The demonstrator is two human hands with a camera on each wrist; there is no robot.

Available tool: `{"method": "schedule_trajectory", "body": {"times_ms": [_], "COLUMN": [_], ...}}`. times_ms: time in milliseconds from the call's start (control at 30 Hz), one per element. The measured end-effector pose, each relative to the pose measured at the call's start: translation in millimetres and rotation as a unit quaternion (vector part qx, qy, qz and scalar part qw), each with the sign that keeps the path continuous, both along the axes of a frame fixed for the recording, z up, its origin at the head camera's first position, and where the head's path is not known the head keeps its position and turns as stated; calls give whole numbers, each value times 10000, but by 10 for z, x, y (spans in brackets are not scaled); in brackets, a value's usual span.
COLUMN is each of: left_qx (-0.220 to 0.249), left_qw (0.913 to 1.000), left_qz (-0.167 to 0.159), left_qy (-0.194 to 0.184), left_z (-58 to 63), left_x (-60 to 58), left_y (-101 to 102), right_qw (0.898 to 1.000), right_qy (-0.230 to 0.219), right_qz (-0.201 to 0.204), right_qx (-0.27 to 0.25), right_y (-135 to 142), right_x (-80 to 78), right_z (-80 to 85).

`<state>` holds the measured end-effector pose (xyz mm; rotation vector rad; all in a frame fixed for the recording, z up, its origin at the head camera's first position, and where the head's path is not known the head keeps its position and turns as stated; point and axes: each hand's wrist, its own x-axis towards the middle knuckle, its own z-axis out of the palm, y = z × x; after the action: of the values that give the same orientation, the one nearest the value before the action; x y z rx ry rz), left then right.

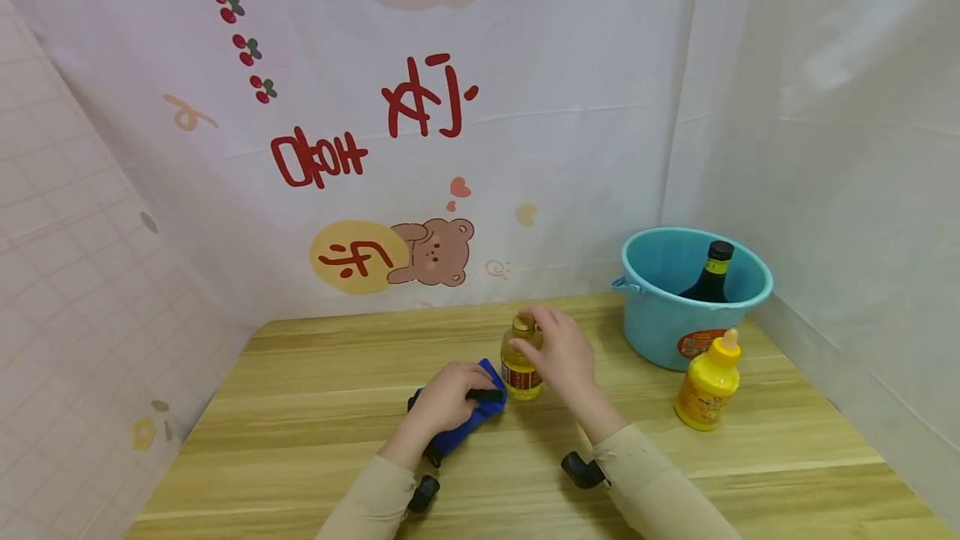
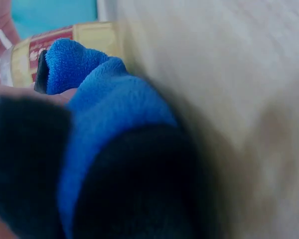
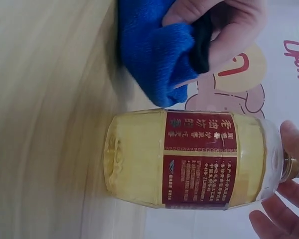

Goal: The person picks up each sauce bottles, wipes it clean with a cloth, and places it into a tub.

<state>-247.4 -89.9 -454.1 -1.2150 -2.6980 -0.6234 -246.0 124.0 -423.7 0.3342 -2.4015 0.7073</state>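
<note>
A blue cloth with black edging (image 1: 459, 437) is bunched under my left hand (image 1: 446, 397), which grips it just above the table. In the left wrist view the cloth (image 2: 124, 99) fills the middle, with dark blurred shapes over it. To its right, a bottle of yellow oil with a red label (image 1: 521, 377) stands upright on the table. My right hand (image 1: 564, 352) holds this bottle by its capped neck. The right wrist view shows thumb and fingers about the neck of the oil bottle (image 3: 199, 159), the cloth (image 3: 152, 50) close beside it.
A light blue bucket (image 1: 652, 327) stands at the back right, with a dark bottle with a black cap (image 1: 708, 282) inside. In front of it is a yellow squeeze bottle (image 1: 707, 390). A printed white curtain (image 1: 570, 148) hangs behind the wooden table (image 1: 315, 423).
</note>
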Motion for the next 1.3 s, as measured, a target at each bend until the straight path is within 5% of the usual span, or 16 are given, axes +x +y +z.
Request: {"method": "schedule_trajectory", "body": {"times_ms": [167,433,633,833,1133,1300], "left_qx": [371,1154,1574,1592,1761,1624], "left_qw": [9992,9920,9856,9848,9823,9835], "left_qz": [40,262,501,633,263,-165], "left_qy": [-143,-429,-351,-283,591,785], "left_z": [42,241,417,567,766,711], "left_x": [-2,23,18,-9,-81,-96], "left_y": [-74,-169,-192,-181,-97,-41], "right_qw": [9999,9994,9951,9802,9498,9492], "right_qy": [97,128,-223,-586,-1004,-1022], "right_qz": [-102,326,942,1861,2870,2853], "right_qx": [7,-82,-181,-330,-736,-847], "right_y": [-12,14,67,136,228,247], "right_x": [-4,-28,-46,-119,-224,-245], "right_z": [6,24,48,30,3,-30]}}
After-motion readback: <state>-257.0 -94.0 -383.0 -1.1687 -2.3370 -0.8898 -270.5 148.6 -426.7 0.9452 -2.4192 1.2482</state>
